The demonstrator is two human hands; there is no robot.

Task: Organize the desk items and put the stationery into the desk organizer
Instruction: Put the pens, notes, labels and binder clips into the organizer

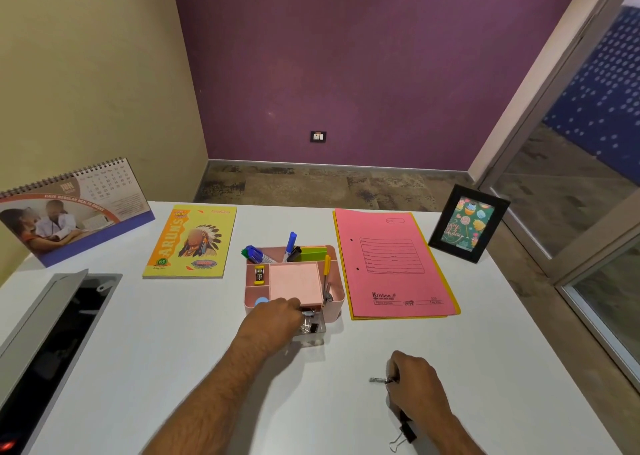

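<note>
Filing binder clips into the organizer drawer

My left hand (277,319) grips the open drawer (311,326), steadying it; my right hand (414,383) pinches a binder clip (379,380) to drop in.

Two bare forearms in view, entering from bottom edge. No sleeves visible up to frame edge. Fine dark hair along both forearms, denser on left. Left hand (273,319) bare: no ring, watch or band seen. Right hand (414,383) likewise bare at wrist and knuckles. No gloves. Knuckle ridges showed on right hand's back. Fingertips of both mostly hidden from camera, nails not discernible. Rest of body out of frame.
</note>
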